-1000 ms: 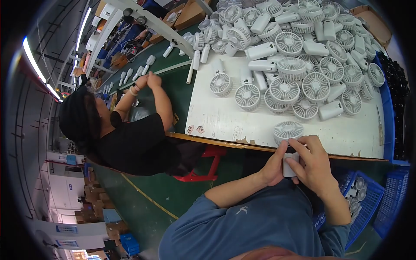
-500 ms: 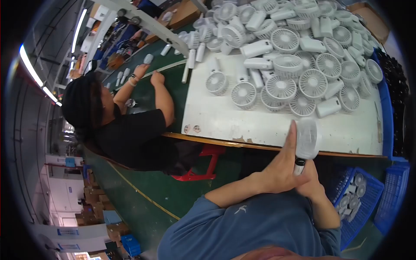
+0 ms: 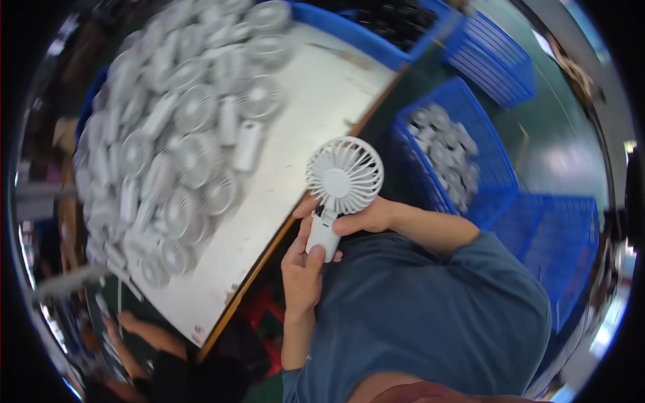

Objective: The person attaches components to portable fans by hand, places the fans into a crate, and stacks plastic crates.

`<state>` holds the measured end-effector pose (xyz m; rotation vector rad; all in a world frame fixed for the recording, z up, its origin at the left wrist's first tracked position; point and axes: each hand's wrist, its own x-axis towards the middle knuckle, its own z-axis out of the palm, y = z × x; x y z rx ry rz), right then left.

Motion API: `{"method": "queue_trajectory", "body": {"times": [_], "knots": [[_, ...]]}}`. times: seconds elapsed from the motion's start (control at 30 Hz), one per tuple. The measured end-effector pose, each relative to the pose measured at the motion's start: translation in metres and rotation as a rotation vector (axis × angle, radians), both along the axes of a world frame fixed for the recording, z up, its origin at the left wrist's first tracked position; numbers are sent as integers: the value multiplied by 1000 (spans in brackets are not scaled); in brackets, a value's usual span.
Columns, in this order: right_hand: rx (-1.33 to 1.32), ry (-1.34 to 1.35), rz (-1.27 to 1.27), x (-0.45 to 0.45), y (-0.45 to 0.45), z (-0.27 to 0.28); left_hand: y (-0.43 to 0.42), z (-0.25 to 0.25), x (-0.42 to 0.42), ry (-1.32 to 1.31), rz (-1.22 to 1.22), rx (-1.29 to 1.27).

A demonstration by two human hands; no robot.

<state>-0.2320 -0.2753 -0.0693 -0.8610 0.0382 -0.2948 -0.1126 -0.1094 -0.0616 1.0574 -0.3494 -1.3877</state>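
Note:
A white handheld fan [image 3: 345,176] is held in front of my body, its round slatted head facing up toward me. My left hand [image 3: 301,277] is closed around the lower handle, with the thumb on the front near its bottom end. My right hand [image 3: 371,216] grips the fan from the other side, its thumb at the neck below the head and some fingers hidden behind. Beyond the table edge, a large heap of similar white fans [image 3: 195,107] lies on the white tabletop [image 3: 252,225].
To the right, a blue basket [image 3: 494,151] holds several white fan parts. More blue crates [image 3: 494,57] stand nearby, and a blue bin [image 3: 356,27] of dark pieces adjoins the table. A co-worker's arms [image 3: 144,336] show at lower left.
My view has swung right, so the table now lies to the left. The fan has turned from edge-on to face me, and my hands have shifted on its handle.

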Motion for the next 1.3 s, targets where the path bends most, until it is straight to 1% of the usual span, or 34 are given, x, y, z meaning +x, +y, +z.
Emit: {"method": "queue_trajectory", "body": {"times": [0.07, 0.13, 0.17, 0.23, 0.27, 0.3, 0.33, 0.37, 0.4, 0.43, 0.47, 0.5, 0.53, 0.57, 0.63, 0.67, 0.73, 0.8, 0.83, 0.9, 0.93, 1.0, 1.03, 1.07, 1.13, 1.17, 1.3], "knots": [[-54, 21, -102, -29, -2, -13, -6, -7, -8, -152, -185, 24], [-112, 205, -378, -68, -12, -31, -11, -11, -14, -260, -290, 75], [-58, 303, -523, -89, -21, -49, -13, -17, -14, -352, -329, 85], [-60, 582, -846, -133, -45, -82, -16, -24, -13, -340, -343, 104], [-105, 743, -972, -159, -61, -116, -18, -27, -13, -332, -336, 120], [-167, 989, -1020, -197, -77, -167, -18, -29, -13, -333, -347, 122], [-284, 1376, -974, -227, -85, -192, -20, -31, -13, -334, -336, 133], [-255, 1436, -990, -230, -88, -201, -20, -33, -13, -335, -322, 148], [-305, 1594, -999, -260, -96, -233, -21, -36, -13, -338, -322, 155], [-357, 1750, -999, -297, -106, -275, -20, -38, -13, -432, -340, 180], [-351, 1743, -988, -320, -116, -306, -19, -40, -14, -528, -358, 207], [-329, 1812, -962, -338, -125, -333, -18, -41, -14, -534, -357, 219], [-306, 1880, -938, -344, -133, -348, -17, -42, -16, -501, -349, 239], [-297, 1875, -932, -340, -137, -352, -17, -42, -16, -467, -342, 258], [-619, 1865, -1077, -324, -146, -347, -17, -43, -18, -452, -321, 284], [-609, 1868, -1078, -314, -148, -342, -17, -44, -19, -428, -299, 305], [-697, 1760, -878, -287, -152, -329, -18, -43, -21, -433, -291, 334], [-999, 1600, -907, -265, -150, -353, -18, -46, -21, -435, -284, 360], [-992, 1606, -908, -255, -155, -354, -17, -49, -20, -457, -274, 353], [-992, 1592, -591, -239, -170, -356, -16, -51, -20, -483, -269, 350], [-984, 1589, -588, -236, -175, -356, -16, -51, -19, -486, -262, 357], [-865, 1794, -430, -228, -181, -354, -13, -49, -16, -497, -254, 371], [-887, 1876, -317, -222, -179, -340, -12, -47, -15, -501, -249, 402], [-890, 1869, -316, -222, -176, -347, -11, -46, -13, -504, -241, 430], [-937, 1948, -386, -225, -171, -358, -5, -48, -10, -524, -215, 420], [-984, 1940, -374, -225, -170, -359, -1, -49, -9, -542, -198, 411], [-1035, 1918, -340, -230, -162, -362, 8, -51, -8, -495, -152, 422]]}}
